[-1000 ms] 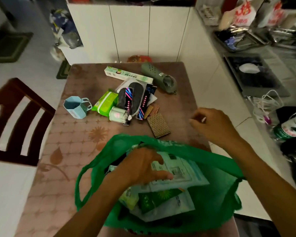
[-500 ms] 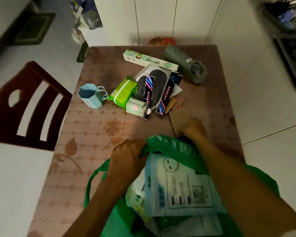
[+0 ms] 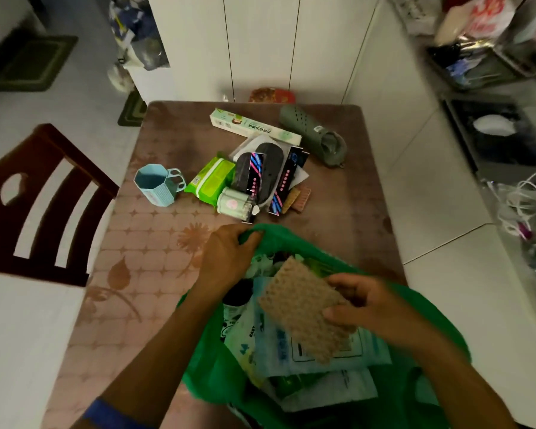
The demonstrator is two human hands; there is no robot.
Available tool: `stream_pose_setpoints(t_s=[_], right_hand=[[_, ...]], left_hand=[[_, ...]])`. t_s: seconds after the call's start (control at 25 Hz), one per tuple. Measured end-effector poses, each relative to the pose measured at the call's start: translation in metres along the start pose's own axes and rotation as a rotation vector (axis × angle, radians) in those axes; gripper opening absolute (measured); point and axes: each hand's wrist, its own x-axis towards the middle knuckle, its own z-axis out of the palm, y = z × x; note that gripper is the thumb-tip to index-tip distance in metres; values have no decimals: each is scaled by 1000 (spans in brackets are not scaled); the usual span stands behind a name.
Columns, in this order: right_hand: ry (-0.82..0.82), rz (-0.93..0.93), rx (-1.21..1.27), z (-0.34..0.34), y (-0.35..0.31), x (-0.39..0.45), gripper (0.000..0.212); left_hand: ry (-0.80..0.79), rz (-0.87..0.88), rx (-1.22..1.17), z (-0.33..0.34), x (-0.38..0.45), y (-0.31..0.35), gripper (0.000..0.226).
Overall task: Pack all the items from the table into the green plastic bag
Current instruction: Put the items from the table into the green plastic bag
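Observation:
The green plastic bag (image 3: 217,376) lies open at the table's near edge, with several pale packets inside. My left hand (image 3: 226,258) grips the bag's far rim and holds it open. My right hand (image 3: 365,301) holds a brown waffle-textured sponge (image 3: 300,311) over the bag's mouth. Further back on the table sit a blue cup (image 3: 155,185), a green wipes pack (image 3: 212,181), a small round container (image 3: 234,202), black insoles in packaging (image 3: 270,168), a long white box (image 3: 254,126) and a grey-green shoe (image 3: 316,134).
The brown patterned table (image 3: 143,274) has a dark wooden chair (image 3: 41,205) at its left. White cabinets (image 3: 260,41) stand behind it. A cluttered counter with cables (image 3: 523,199) runs along the right side.
My right hand picked the brown sponge up from the table and brought it back over the bag's opening. My left hand stayed on the bag's rim.

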Motion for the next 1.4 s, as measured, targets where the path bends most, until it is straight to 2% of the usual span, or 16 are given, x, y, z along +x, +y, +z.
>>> stream_pose_setpoints(t_s=[0.08, 0.2, 0.28, 0.4, 0.44, 0.56, 0.68, 0.72, 0.8, 0.88, 0.92, 1.0, 1.08, 1.16, 1.24, 1.4], right_hand=[[217, -50, -360, 17, 17, 18, 44], [747, -221, -837, 5, 22, 23, 59], [855, -106, -990, -20, 32, 17, 63], [654, 160, -923, -43, 48, 24, 28], [609, 139, -818, -43, 47, 29, 26], [747, -175, -616, -45, 16, 37, 17], [748, -331, -684, -59, -20, 43, 8], [688, -282, -715, -64, -23, 49, 7], [512, -108, -761, -75, -21, 60, 8], [381, 42, -795, -82, -21, 66, 6], [338, 73, -805, -83, -23, 66, 13], [272, 95, -797, -81, -30, 67, 36], [238, 75, -747, -71, -35, 70, 46], [230, 34, -739, -60, -35, 75, 52], [238, 17, -803, -54, -34, 75, 63], [134, 180, -1044, -59, -21, 62, 98]], left_hand=[[2, 50, 32, -5, -7, 0, 17], [1, 72, 101, -10, -18, -11, 24], [16, 61, 126, -10, -23, -18, 25], [51, 67, 129, -13, -28, -22, 23], [61, 70, 134, -17, -27, -22, 23], [164, 117, 130, -39, -15, -20, 27], [253, 213, 200, -65, 1, -19, 27], [200, 220, 243, -70, 4, -20, 26], [-84, 162, 304, -75, 6, -26, 31], [-371, 27, 261, -79, 6, -27, 54], [-398, -33, 170, -80, 10, -25, 62], [-190, -60, 27, -76, 35, -26, 58], [-4, 45, 251, -57, 84, -42, 38], [-102, 91, 501, -29, 136, -55, 36], [-331, 97, 741, 3, 175, -67, 63], [-533, 47, 981, 40, 198, -102, 86]])
